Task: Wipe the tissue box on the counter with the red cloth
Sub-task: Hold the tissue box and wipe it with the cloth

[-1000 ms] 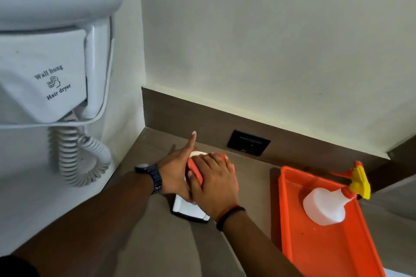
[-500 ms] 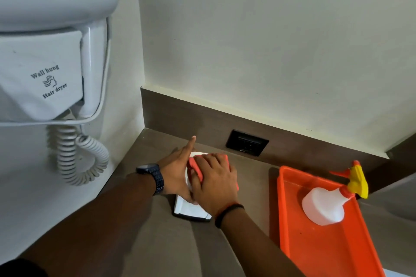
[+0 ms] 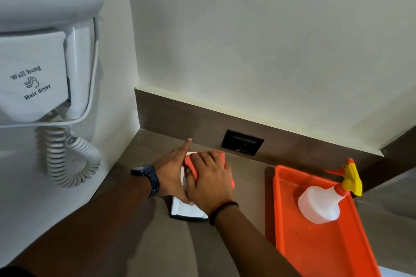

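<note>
R grip [image 3: 209, 183] spread flat on red cloth [image 3: 191, 167], pressing it onto tissue box [image 3: 186, 210] top. L grip [image 3: 172, 171] fingers straight, braced vs box's left side, on counter [image 3: 252, 189].

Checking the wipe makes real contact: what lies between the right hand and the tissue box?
The red cloth, under the right hand on top of the tissue box, in the head view.

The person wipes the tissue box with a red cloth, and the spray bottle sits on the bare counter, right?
Not quite. The head view shows the spray bottle inside the orange tray, not on the bare counter. The red cloth is on the tissue box.
</note>
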Available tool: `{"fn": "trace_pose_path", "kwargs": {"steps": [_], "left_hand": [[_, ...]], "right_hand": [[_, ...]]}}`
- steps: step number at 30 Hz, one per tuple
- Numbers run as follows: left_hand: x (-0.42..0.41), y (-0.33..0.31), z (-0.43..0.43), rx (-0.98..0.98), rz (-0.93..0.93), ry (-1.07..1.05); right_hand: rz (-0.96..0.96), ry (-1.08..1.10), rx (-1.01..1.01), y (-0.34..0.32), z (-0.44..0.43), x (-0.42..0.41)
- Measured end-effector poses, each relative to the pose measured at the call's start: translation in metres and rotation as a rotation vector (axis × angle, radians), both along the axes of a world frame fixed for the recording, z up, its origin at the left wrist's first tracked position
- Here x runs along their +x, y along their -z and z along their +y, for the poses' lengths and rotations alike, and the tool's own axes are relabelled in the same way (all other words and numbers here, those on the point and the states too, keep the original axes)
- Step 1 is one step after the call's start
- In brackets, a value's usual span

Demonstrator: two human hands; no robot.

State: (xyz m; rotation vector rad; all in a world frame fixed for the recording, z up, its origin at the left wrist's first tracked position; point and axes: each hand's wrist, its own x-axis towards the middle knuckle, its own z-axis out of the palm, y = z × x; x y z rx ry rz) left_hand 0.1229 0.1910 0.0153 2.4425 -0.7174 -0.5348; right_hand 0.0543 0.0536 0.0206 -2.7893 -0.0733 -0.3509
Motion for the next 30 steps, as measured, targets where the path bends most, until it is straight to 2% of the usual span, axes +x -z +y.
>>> {"fn": "trace_pose_path", "kwargs": {"steps": [4,10,14,17,19,22,23,24,25,27,29,30], "left_hand": [[-0.003,-0.003,-0.004,0.02,-0.008,-0.018],[-0.003,-0.004,-0.005,0.042,0.013,-0.055],[-0.004,-0.002,-0.002,0.0,0.022,-0.062],[-0.007,-0.002,-0.002,0.017,0.026,-0.093],[-0.02,-0.002,-0.013,-0.002,0.001,-0.189],[-0.055,0.007,-0.05,-0.09,-0.2,-0.583],[-0.064,0.005,-0.061,-0.085,-0.22,-0.659],[-0.066,0.001,-0.068,-0.057,-0.243,-0.665],[-0.061,-0.002,-0.069,-0.041,-0.314,-0.608],[-0.035,-0.007,-0.064,0.011,-0.411,-0.306],[-0.008,-0.017,-0.057,0.155,-0.239,0.033],[-0.002,-0.022,-0.057,0.225,-0.164,0.119]], "right_hand": [[-0.015,-0.09,0.019,0.009,-0.027,-0.011],[0.126,0.023,0.103,0.007,-0.026,0.014],[0.007,-0.029,0.073,0.002,-0.012,0.009],[0.023,-0.093,0.162,0.006,-0.026,0.0],[-0.031,0.039,0.428,0.009,-0.037,-0.004],[-0.123,0.652,1.095,0.003,-0.055,-0.005],[-0.162,0.787,1.237,0.006,-0.066,-0.006],[-0.196,0.858,1.252,0.009,-0.075,-0.007],[-0.218,0.865,1.233,0.013,-0.083,-0.009],[-0.235,0.82,1.23,0.015,-0.095,-0.014],[-0.236,0.807,1.227,0.016,-0.102,-0.019],[-0.24,0.81,1.234,0.018,-0.104,-0.022]]}}
